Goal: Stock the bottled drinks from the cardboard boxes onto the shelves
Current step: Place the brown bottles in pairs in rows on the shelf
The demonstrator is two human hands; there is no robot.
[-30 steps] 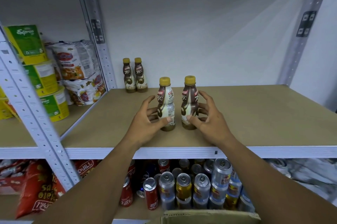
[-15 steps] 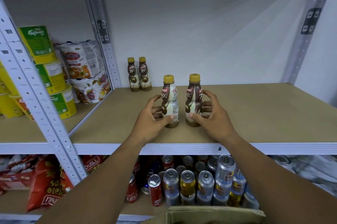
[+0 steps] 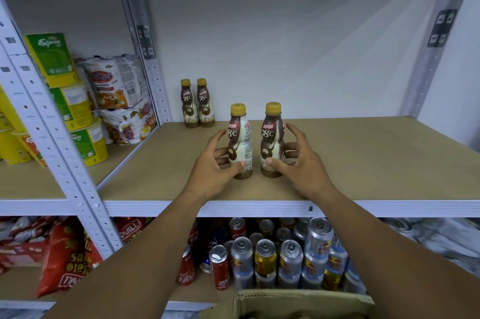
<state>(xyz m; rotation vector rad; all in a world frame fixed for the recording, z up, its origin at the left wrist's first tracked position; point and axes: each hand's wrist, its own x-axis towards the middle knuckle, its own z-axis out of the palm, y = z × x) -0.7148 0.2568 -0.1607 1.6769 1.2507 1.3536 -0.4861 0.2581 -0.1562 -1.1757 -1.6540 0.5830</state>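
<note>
My left hand [image 3: 210, 170] is cupped round the left bottle [image 3: 240, 136]: the thumb presses its front low down and the lower fingers curl behind, while the forefinger stands off near the waist. My right hand [image 3: 301, 165] mirrors it on the right bottle [image 3: 271, 134], thumb on the front, lower fingers at the side and the forefinger lifted clear. Both holds are loose, nearer steadying than clamping. Both bottles stand upright on the shelf [image 3: 363, 162], near its front edge, just apart from each other.

I judge the step to be setting these two down and lining them up. To do it well I should slide them back from low on the body, where a push won't tip them — these are tall with narrow bases. I'd keep the labels facing out and bring them in line with the back pair [image 3: 191, 105] by the wall.

Counted: four bottles on this shelf, two in my hands and two at the back. One cardboard box [image 3: 298, 303] shows below, its contents hidden. The cans [image 3: 265, 256] underneath are too crowded to count.
</note>
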